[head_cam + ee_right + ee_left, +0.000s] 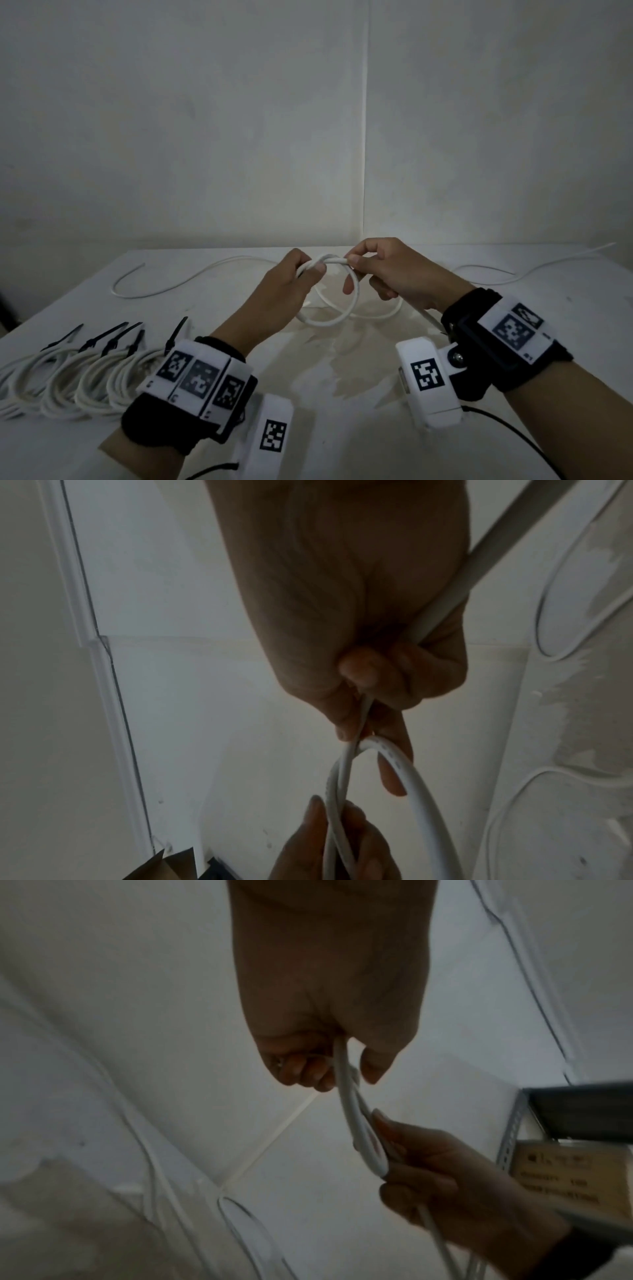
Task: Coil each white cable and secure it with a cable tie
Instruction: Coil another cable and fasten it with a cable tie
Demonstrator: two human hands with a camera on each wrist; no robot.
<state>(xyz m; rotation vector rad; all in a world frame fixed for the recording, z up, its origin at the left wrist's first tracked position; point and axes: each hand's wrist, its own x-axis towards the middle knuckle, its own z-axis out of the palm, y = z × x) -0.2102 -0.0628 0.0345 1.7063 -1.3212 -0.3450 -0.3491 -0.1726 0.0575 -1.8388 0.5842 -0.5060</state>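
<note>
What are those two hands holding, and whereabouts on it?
Both hold one white cable at the top of its coil: the left hand grips the gathered loops, the right hand pinches the strand beside it.

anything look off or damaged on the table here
Yes: the table surface has a worn, discoloured patch below the hands, like peeled coating. The cable being coiled looks intact, and the tied coils lie neatly at the left.

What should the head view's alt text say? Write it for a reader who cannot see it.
Two hands hold a loop of white cable above a white table: the left hand grips it and the right hand pinches it. The cable's loose ends trail left and right. Coiled cables bound with black ties lie at the left.
</note>
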